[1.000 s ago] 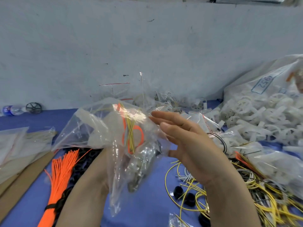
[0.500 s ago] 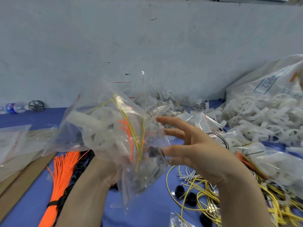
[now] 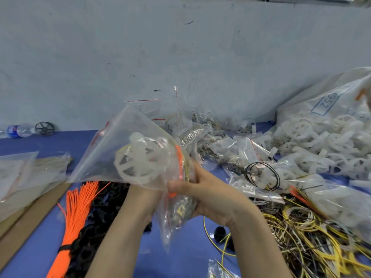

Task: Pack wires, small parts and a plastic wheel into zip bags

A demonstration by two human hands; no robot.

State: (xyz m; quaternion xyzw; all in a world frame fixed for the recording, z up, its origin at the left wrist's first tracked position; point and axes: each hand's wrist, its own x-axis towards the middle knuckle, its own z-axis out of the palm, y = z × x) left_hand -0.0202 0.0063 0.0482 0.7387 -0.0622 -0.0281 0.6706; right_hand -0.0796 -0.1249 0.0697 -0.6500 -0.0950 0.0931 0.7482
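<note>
Your forearms rise side by side, wrists close. Your right hand (image 3: pixel 202 194) curls its grip, thumb forward; your left hand (image 3: pixel 143 198) is mostly hidden.

Blue table (image 3: pixel 180 261): orange wire bundle (image 3: pixel 74 217), yellow wire tangle (image 3: pixel 313 243), white wheel heap (image 3: pixel 321 145), water bottle (image 3: pixel 18 131).

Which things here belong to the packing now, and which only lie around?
In use: zip bag, white plastic wheel inside it, left hand, right hand.
Lying about: water bottle, black wheel, orange tie bundle, cardboard.
</note>
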